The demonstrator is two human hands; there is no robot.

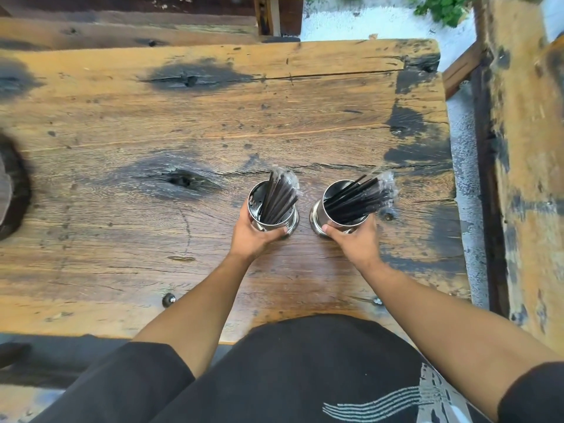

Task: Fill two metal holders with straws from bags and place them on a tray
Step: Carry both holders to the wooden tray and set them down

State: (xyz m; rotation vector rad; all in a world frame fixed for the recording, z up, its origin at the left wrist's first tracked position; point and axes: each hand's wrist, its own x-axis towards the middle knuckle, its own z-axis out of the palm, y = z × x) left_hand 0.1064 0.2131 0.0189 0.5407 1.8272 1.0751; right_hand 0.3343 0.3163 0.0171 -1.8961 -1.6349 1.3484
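Two metal holders, left hand [250, 236] gripping one [272, 209], right hand [355, 239] the other [338, 213].

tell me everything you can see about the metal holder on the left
The left holder is a shiny, round metal cup with a wider foot, standing upright on the wooden table. Small holes show in its inner wall. It is partly filled with black straws in clear wrappers, leaning toward the right rim and sticking out above it. The left hand grips its near side, thumb across the front. A gap separates it from the other holder.
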